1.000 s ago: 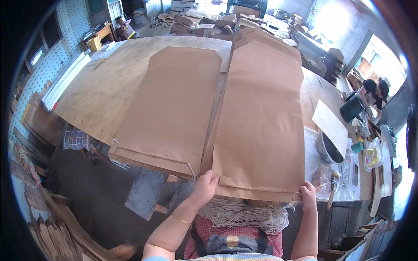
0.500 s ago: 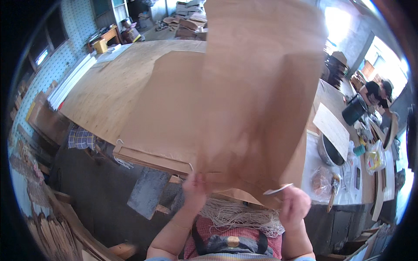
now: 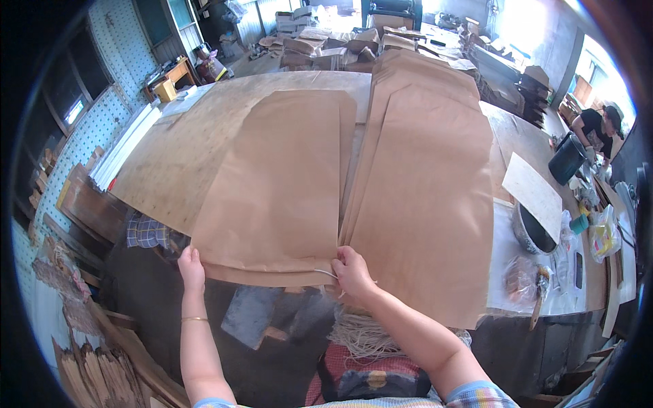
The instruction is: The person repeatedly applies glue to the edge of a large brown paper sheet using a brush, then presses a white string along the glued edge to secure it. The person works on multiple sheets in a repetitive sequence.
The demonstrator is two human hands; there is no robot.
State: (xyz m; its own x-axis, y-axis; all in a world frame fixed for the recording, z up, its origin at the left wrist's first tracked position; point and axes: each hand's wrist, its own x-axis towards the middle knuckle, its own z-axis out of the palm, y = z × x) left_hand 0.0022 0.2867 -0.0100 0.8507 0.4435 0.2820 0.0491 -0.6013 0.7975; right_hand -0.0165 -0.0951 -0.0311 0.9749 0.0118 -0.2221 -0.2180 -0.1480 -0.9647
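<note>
Brown paper sheet (image 3: 279,183), one: lying over a like-coloured pile (image 3: 347,119) on the wooden table (image 3: 163,153). Left hand (image 3: 192,264): fingers pinching the sheet's near-left corner. Right hand (image 3: 352,267): fingers gripping its near-right corner, where a white cord (image 3: 326,273) is showing. Second brown stack (image 3: 435,197): lying alongside, right. Pale string bundle (image 3: 364,334): resting below the right hand.
</note>
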